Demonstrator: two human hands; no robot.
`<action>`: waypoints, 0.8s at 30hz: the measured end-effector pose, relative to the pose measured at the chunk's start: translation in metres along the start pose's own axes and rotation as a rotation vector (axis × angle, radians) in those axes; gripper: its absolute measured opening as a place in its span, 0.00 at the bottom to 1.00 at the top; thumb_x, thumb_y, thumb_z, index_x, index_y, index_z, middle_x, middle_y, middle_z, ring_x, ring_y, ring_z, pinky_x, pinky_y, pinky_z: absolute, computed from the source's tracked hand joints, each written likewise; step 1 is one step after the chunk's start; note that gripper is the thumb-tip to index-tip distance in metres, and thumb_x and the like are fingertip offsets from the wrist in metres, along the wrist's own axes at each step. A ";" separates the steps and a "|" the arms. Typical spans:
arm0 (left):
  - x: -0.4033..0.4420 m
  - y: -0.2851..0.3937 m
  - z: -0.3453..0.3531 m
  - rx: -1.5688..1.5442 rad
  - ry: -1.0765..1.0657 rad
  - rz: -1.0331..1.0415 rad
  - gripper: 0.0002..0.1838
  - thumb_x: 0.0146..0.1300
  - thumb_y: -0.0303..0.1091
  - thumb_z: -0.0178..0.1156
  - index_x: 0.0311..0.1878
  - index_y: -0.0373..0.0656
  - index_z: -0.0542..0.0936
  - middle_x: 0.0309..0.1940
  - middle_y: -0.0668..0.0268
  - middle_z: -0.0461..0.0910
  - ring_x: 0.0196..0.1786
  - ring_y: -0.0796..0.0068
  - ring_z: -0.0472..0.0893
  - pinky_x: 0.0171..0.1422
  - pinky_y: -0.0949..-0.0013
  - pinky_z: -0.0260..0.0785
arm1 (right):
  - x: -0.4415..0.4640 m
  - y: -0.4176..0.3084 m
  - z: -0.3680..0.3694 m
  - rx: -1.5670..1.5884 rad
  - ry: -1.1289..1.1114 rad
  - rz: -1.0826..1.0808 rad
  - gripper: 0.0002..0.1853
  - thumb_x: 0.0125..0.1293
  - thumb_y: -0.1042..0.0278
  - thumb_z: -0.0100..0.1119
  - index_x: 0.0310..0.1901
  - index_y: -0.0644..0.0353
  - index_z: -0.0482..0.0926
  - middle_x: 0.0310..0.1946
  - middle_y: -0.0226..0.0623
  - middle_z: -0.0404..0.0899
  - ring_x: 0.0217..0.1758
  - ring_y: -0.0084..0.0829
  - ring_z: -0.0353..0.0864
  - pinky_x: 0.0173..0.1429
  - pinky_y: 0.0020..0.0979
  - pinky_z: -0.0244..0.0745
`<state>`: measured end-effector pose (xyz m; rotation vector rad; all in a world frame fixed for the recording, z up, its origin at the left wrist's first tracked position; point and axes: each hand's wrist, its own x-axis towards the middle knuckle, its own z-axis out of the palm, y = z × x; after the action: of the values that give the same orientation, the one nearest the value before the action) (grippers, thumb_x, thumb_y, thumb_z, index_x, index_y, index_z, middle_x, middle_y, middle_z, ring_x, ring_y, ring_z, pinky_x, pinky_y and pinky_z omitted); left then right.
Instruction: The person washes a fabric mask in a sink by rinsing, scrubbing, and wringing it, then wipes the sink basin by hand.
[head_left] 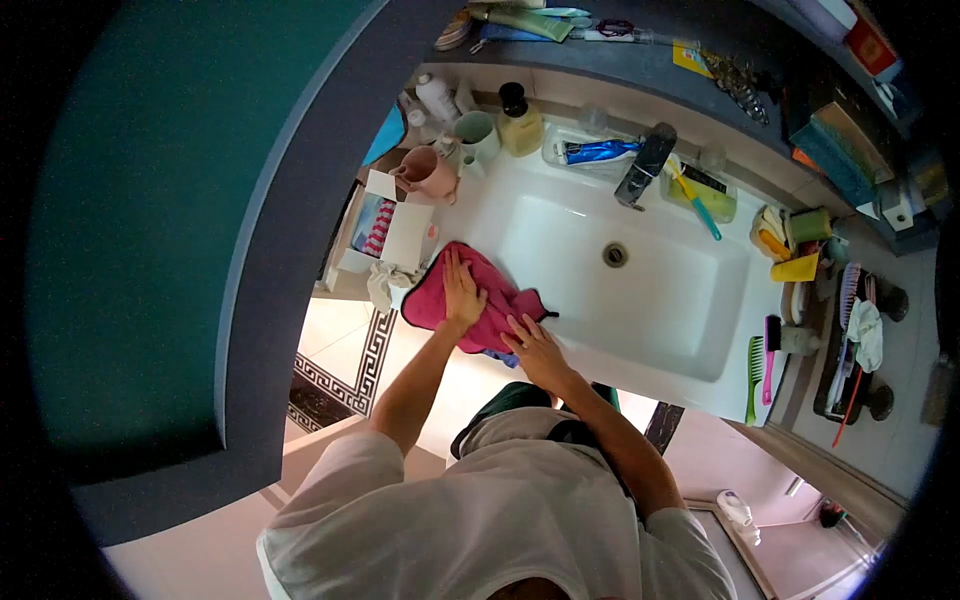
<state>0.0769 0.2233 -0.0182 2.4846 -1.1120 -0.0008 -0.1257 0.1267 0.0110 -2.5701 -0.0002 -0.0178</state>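
White shirt (pixel 480 520) right up close, filling the foreground on the near side of the sink (pixel 680 310). Out past it, both arms stretching to the sink's front left corner, straight onto a red cloth (pixel 425 295). Down flat with the left hand (pixel 463 300), palm to fabric, fingers long and pressed together, pointing toward the back of the sink. In closer to the basin with the right hand (pixel 540 355), fingers loosely spread over the near edge of the cloth; no telling about the thumb, tucked out of sight. No pinch showing in either hand.

Cloth lying creased left of the sink's hollow, one dark-tipped corner poking toward the basin, near edge apparently drooping past the sink's front. Just beside, at the left of the sink, an opened white box (pixel 408 235); farther back along the same side of the sink, a pink cup (pixel 428 172).

Step in hand, judging from those hands: pressing and smoothing the cloth at the sink's corner, seemingly partway through, with folds visible. Next move probably calling for a steady left palm, a light right-hand tug on the slack, and care around that box beside the sink.
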 end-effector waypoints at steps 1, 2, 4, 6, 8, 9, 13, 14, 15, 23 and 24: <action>0.011 -0.005 0.001 -0.014 -0.020 0.010 0.33 0.45 0.27 0.63 0.55 0.33 0.60 0.68 0.37 0.45 0.71 0.37 0.46 0.74 0.46 0.39 | -0.003 0.004 -0.002 0.012 -0.022 0.016 0.31 0.52 0.74 0.60 0.61 0.57 0.68 0.70 0.44 0.52 0.72 0.48 0.51 0.71 0.44 0.52; 0.021 -0.010 0.002 -0.023 -0.008 0.047 0.32 0.44 0.25 0.62 0.55 0.34 0.60 0.68 0.37 0.45 0.71 0.37 0.46 0.74 0.46 0.39 | -0.008 0.007 -0.003 0.032 -0.022 0.028 0.30 0.53 0.74 0.59 0.61 0.58 0.68 0.69 0.44 0.52 0.71 0.48 0.52 0.71 0.44 0.52; 0.038 -0.017 0.006 -0.039 0.016 0.120 0.31 0.43 0.21 0.60 0.54 0.36 0.61 0.68 0.38 0.46 0.71 0.37 0.46 0.74 0.45 0.39 | -0.020 0.014 -0.004 0.074 -0.022 0.051 0.28 0.55 0.74 0.57 0.60 0.60 0.68 0.68 0.46 0.54 0.70 0.48 0.53 0.71 0.45 0.53; 0.049 -0.018 0.009 -0.033 0.018 0.114 0.28 0.46 0.18 0.56 0.53 0.36 0.62 0.69 0.41 0.47 0.71 0.40 0.47 0.75 0.48 0.40 | -0.029 0.018 -0.004 0.081 -0.003 0.056 0.28 0.54 0.74 0.57 0.61 0.60 0.68 0.68 0.46 0.54 0.70 0.47 0.54 0.71 0.44 0.53; 0.066 -0.016 0.012 -0.043 0.023 0.105 0.26 0.47 0.17 0.54 0.53 0.35 0.62 0.69 0.42 0.48 0.71 0.41 0.49 0.75 0.49 0.40 | -0.035 0.019 -0.002 0.089 0.007 0.063 0.29 0.54 0.75 0.58 0.61 0.60 0.68 0.68 0.46 0.54 0.70 0.47 0.54 0.71 0.44 0.53; 0.075 -0.015 0.015 -0.038 0.036 0.107 0.26 0.47 0.17 0.54 0.52 0.35 0.63 0.69 0.43 0.48 0.71 0.42 0.49 0.75 0.49 0.41 | -0.036 0.019 -0.003 0.093 0.011 0.069 0.29 0.54 0.75 0.57 0.61 0.60 0.68 0.68 0.46 0.54 0.70 0.46 0.54 0.71 0.44 0.53; 0.110 -0.016 0.035 -0.013 0.110 0.112 0.24 0.48 0.16 0.52 0.51 0.34 0.64 0.68 0.42 0.50 0.70 0.42 0.51 0.74 0.49 0.44 | -0.037 0.020 -0.002 0.064 0.006 0.073 0.29 0.54 0.75 0.58 0.61 0.60 0.68 0.68 0.45 0.54 0.70 0.46 0.54 0.71 0.44 0.53; 0.118 -0.018 0.043 -0.006 0.134 0.111 0.24 0.48 0.16 0.52 0.51 0.34 0.64 0.68 0.42 0.51 0.70 0.41 0.52 0.74 0.49 0.44 | -0.038 0.020 -0.002 0.072 0.008 0.067 0.29 0.54 0.75 0.58 0.61 0.60 0.68 0.68 0.46 0.54 0.70 0.46 0.54 0.71 0.44 0.53; 0.126 -0.023 0.052 -0.007 0.110 0.126 0.28 0.48 0.16 0.53 0.55 0.33 0.60 0.68 0.42 0.49 0.70 0.42 0.51 0.74 0.50 0.44 | -0.038 0.021 -0.004 0.079 0.011 0.060 0.29 0.54 0.75 0.58 0.61 0.60 0.68 0.68 0.46 0.54 0.70 0.47 0.54 0.71 0.44 0.53; 0.154 -0.013 0.035 0.017 -0.033 0.039 0.25 0.53 0.17 0.52 0.56 0.31 0.62 0.66 0.42 0.54 0.68 0.45 0.56 0.73 0.54 0.48 | -0.044 0.025 -0.008 0.106 -0.009 0.050 0.30 0.54 0.75 0.58 0.61 0.61 0.67 0.68 0.45 0.54 0.71 0.46 0.53 0.72 0.43 0.53; 0.151 -0.015 0.037 0.003 0.002 0.058 0.23 0.52 0.17 0.52 0.54 0.33 0.64 0.66 0.43 0.55 0.69 0.45 0.55 0.73 0.53 0.48 | -0.045 0.025 -0.009 0.112 -0.010 0.049 0.30 0.53 0.75 0.58 0.61 0.61 0.67 0.69 0.45 0.53 0.71 0.46 0.53 0.72 0.43 0.53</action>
<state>0.1842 0.1112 -0.0324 2.4539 -1.1832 0.0207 -0.1709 0.1005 0.0044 -2.4569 0.0566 0.0129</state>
